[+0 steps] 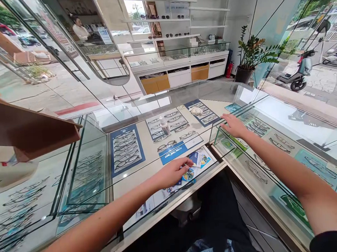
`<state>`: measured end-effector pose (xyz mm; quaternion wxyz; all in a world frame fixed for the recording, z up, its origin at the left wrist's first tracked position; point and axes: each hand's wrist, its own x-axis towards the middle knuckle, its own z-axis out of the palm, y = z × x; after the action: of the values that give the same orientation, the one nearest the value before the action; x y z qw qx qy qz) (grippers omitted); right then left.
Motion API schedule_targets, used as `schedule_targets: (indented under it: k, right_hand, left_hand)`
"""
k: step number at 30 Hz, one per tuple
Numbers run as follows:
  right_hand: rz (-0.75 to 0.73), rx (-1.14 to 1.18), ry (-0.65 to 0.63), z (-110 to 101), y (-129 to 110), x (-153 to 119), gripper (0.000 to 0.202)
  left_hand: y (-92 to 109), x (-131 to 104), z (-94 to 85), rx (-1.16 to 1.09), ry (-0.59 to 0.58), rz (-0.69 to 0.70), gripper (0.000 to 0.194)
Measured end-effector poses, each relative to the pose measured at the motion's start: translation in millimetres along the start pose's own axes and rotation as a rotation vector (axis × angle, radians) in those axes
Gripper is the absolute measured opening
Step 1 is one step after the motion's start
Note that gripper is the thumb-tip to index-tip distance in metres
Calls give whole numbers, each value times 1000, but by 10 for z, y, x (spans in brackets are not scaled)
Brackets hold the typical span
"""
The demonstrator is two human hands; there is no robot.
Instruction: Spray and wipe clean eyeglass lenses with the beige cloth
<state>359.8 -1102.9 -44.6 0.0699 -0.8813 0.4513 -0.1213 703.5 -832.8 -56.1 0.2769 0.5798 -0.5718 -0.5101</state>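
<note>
My left hand (pixel 175 173) hovers at the near edge of the glass counter, fingers loosely stretched and slightly bent, with nothing in it. Below it, colourful leaflets (pixel 202 159) lie in a pulled-out drawer (pixel 173 212). My right hand (pixel 234 126) rests on the corner of the right-hand glass showcase, fingers spread and holding nothing. A small white bottle (pixel 164 126) stands on the counter between several eyeglass frames (pixel 166 145). Beyond it, a crumpled whitish thing (pixel 196 111) sits over a blue-bordered tray of glasses (pixel 206 115).
Another blue-bordered tray of glasses (pixel 126 147) is at left. Glass panels (pixel 87 164) and a brown wooden piece (pixel 30 127) stand on the left. A potted plant (pixel 246 63), a red fire extinguisher (pixel 229 69) and white shelves (pixel 163 20) are farther back. A person appears in the mirror (pixel 80 31).
</note>
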Motion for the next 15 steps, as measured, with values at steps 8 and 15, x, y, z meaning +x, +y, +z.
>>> schedule_targets:
  k: [8,15]
  right_hand:
    - [32,47,24,11,-61,-12,60]
    - [-47,104,107,-16,-357,-94,43]
  left_hand:
    - [-391,1828,456,674,260,173,44]
    - [-367,3180,458,725,499,240,44]
